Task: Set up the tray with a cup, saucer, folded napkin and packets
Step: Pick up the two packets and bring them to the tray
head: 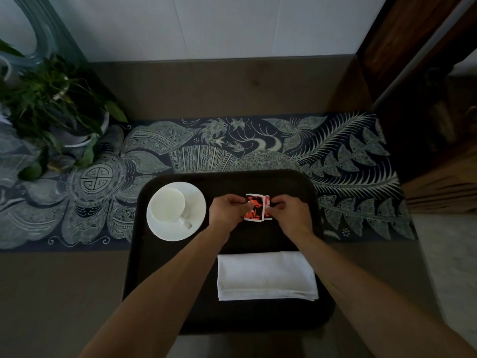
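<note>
The two red packets [258,208] lie side by side at the far middle of the dark tray [284,182], exactly between the two hands, and they seem to rest on the tray surface, though I cannot tell this for sure. They are small, flat rectangles with white borders and a black print on the red. The left hand [227,210] pinches the left edge of the packets with curled fingers and thumb, and the right hand [290,211] pinches the right edge in the same manner, so both hands are closed on them. Left of the hands, a smooth white cup [167,205] stands on a round white saucer [191,228], its handle toward the person. Nearer to the person, a white folded napkin [267,276] of soft cloth lies flat on the tray. The tray has rounded corners and partly covers a dark blue patterned runner [348,156].
</note>
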`<state>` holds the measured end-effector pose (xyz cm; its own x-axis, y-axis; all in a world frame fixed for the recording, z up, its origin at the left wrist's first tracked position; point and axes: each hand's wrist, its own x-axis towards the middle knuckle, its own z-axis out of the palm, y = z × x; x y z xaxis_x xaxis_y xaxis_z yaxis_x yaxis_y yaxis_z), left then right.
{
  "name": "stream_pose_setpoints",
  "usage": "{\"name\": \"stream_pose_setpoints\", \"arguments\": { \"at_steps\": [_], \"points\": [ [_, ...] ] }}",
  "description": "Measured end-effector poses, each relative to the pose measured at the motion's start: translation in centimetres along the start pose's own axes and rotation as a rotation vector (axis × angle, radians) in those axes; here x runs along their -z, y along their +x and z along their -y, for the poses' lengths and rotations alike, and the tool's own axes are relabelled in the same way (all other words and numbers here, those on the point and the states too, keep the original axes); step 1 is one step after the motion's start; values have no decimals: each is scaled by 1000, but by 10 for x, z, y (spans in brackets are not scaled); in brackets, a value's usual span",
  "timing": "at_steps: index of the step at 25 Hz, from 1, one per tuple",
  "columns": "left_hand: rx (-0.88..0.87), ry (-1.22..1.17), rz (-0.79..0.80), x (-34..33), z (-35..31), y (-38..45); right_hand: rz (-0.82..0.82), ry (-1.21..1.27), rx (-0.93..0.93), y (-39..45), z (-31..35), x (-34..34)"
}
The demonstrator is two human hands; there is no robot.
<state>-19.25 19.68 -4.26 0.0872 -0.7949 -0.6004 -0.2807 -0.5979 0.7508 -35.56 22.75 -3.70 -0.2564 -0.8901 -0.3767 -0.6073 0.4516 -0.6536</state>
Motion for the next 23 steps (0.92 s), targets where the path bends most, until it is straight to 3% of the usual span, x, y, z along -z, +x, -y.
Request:
{"name": "stream_pose_setpoints", "arguments": {
  "at_steps": [9,16,23],
  "points": [
    [18,12,-29,-18,7,1,21,103,34,-4,-15,-2],
    [-152,280,-68,-21,9,0,-21,91,27,-5,-15,-6],
    [-182,366,-79,-22,7,-2,-26,85,15,-5,-15,-7]
  ]
}}
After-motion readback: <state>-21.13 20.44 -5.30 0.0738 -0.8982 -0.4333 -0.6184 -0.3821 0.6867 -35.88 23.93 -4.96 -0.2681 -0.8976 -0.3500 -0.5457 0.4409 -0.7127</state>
